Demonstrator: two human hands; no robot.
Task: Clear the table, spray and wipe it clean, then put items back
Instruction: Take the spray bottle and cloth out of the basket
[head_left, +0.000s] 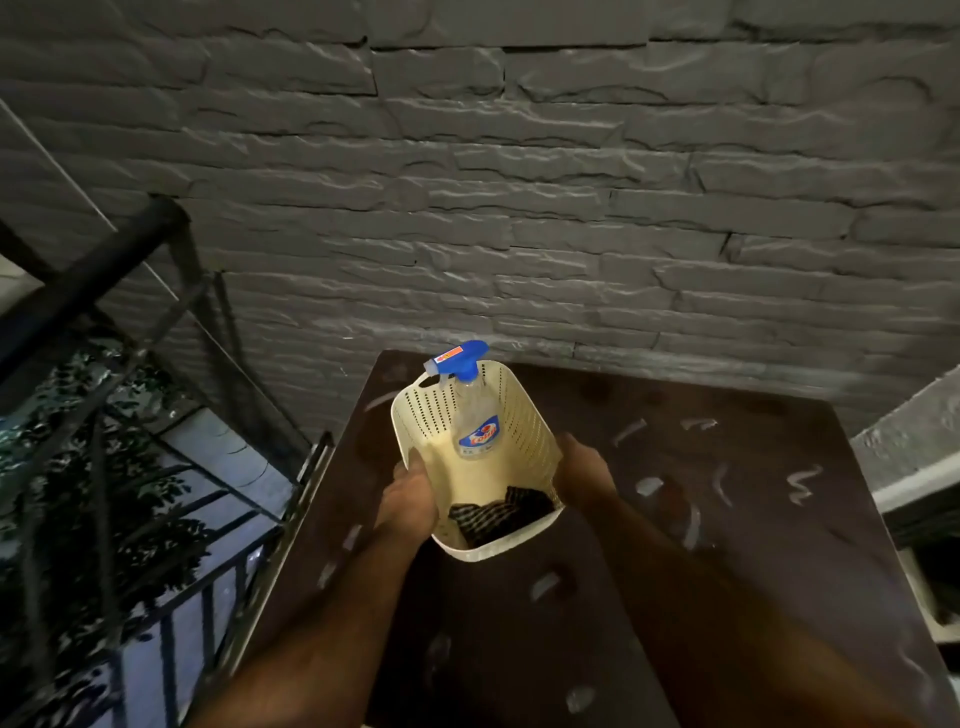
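1. On the dark brown table (675, 519), set against a grey stone-faced wall (519, 182), stood a cream perforated basket (524, 415), towards the far left part of the top.
2. The left hand (410, 499) gripped the basket's left wall, its fingers curled over the rim near the near end.
3. The right hand (582, 467) held the basket's right wall from outside; its fingers lay behind the wall, so how far they wrapped could not be told.
4. Inside the basket a clear spray bottle (477, 415) stood at the far end, leaning against the back wall, its blue trigger head (465, 358) rising above the rim and its nozzle pointing left.
5. A dark striped cloth (498, 514) lay crumpled in the basket's near end, apart from the bottle.
6. Pale smears and streaks (802, 488) were scattered over the tabletop, most of them to the right of the basket and in front of it.
7. A black metal railing (171, 519) ran along the left of the table, with leafy foliage (62, 431) beyond it.
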